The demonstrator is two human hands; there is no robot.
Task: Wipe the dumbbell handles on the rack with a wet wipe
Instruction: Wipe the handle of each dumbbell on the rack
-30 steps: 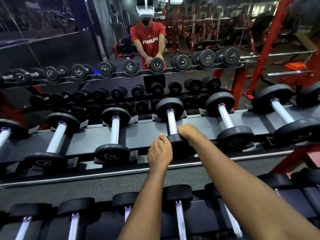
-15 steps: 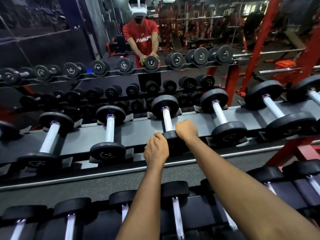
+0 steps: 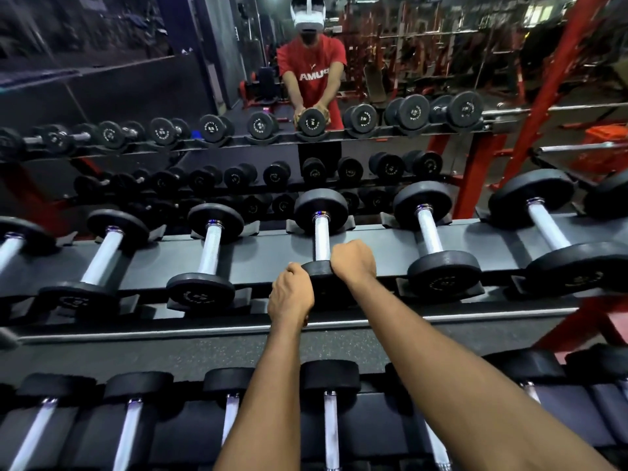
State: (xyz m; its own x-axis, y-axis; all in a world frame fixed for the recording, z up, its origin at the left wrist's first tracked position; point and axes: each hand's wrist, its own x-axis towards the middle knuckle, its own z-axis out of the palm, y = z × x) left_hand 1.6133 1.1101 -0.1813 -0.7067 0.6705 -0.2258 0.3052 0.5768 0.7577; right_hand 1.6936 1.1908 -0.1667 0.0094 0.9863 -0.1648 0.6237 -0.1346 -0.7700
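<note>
Black dumbbell (image 3: 322,237) near head still gripped: left hand (image 3: 290,295), right hand (image 3: 353,263), fingers (image 3: 293,268) curled.

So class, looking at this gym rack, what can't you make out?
Head view:
- Wet wipe: none visible; the curled left hand and right hand hide their palms.
- Near weight of the dumbbell: mostly behind the hands.
- Bottom-row dumbbells: cut by lower edge.
- Lettering on weights: too blurred.

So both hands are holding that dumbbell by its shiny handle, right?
Not quite. In the head view the left hand and right hand hold the dumbbell by its near black end, one on each side. The shiny handle is bare.
</note>
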